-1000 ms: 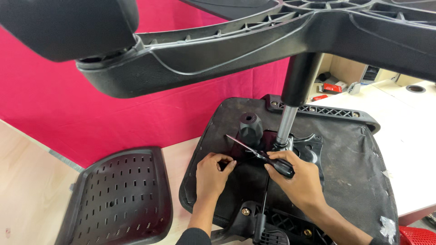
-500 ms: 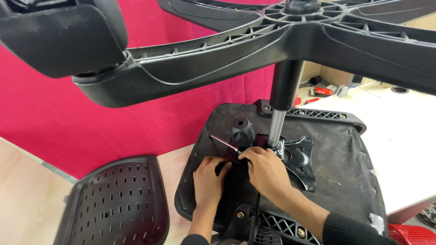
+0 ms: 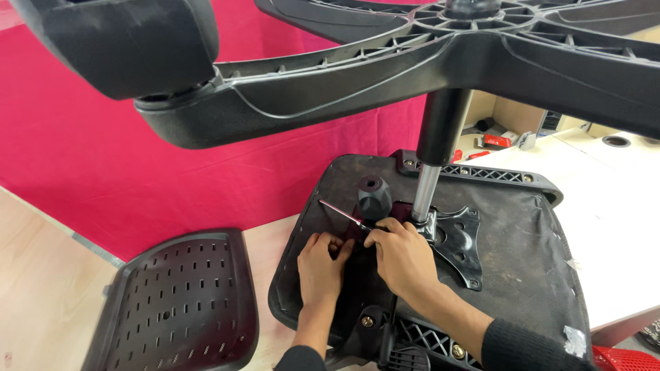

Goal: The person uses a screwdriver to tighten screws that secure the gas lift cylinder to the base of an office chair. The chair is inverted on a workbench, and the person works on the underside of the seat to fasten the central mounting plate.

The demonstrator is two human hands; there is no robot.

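Upturned chair seat (image 3: 550,275) lies on the worktop (image 3: 619,227). Right hand (image 3: 405,257) pinches a screwdriver (image 3: 342,214), tip probably under the fingers. Left hand (image 3: 322,264) presses flat beside it. Keep the shaft square, bracing steady.

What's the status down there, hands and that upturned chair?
Right hand gripping a screwdriver on the seat underside. Left hand pressed flat beside it. Chair base overhead, blocking part of the view.

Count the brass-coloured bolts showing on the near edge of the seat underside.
2: one bolt below the left hand, the other bolt beside the right forearm. The arms may hide more.
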